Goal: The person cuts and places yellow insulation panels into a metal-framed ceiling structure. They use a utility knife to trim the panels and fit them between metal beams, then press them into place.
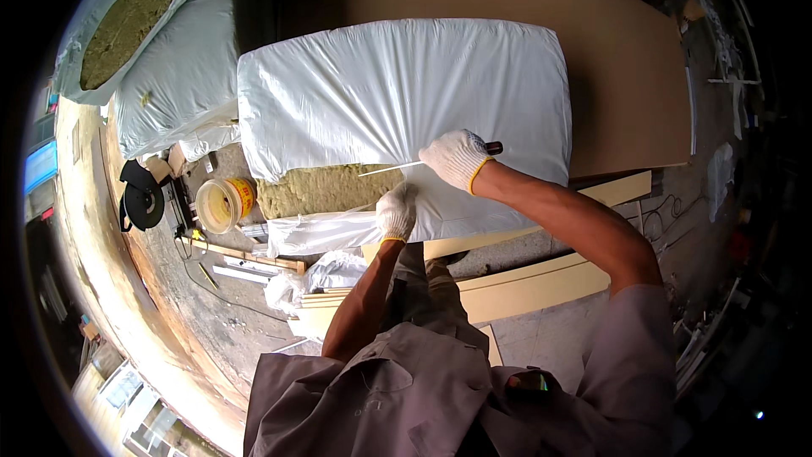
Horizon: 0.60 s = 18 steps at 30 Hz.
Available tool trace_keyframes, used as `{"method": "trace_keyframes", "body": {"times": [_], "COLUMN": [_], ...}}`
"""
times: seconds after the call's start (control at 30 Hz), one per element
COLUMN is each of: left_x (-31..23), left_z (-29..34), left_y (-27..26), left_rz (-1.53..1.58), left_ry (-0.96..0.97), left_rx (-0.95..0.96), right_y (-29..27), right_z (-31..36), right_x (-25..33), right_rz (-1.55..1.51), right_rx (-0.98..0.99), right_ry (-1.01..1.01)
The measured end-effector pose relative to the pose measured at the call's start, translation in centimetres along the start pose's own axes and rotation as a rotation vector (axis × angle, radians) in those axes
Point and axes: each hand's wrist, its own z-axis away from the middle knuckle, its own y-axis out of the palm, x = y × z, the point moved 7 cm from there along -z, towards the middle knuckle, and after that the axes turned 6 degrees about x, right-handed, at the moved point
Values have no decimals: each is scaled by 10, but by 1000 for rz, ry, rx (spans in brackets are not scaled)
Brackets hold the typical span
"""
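A large bale wrapped in white plastic film lies in front of me. The film is slit along the near side, and yellow-brown mineral wool shows through the gap. My right hand, in a white knit glove, is closed round the dark handle of a long thin-bladed knife. Its blade points left over the slit, at the edge of the film. My left hand, gloved too, is closed on the film at the right end of the opening, just below the blade. Its fingertips are partly hidden.
A brown board lies behind and right of the bale. To the left are a yellow-and-white bucket, a cut-off saw and more wrapped bales, one torn open. Pale boards and crumpled film lie near my legs.
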Motion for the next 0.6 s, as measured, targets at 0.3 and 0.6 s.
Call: {"method": "trace_keyframes", "body": {"times": [0.3,0.6], "left_x": [-22,-26], "left_z": [13,-17], "left_y": [-15,12], "left_rz": [-59,117], "left_ry": [193,-185], "left_rx": [23,212], "right_y": [-28,-4], "right_z": [29,-14], "right_x": [-52,5], "right_rz": [-29,32], "right_rx": [205,231], "right_ry": [-21,-78]}}
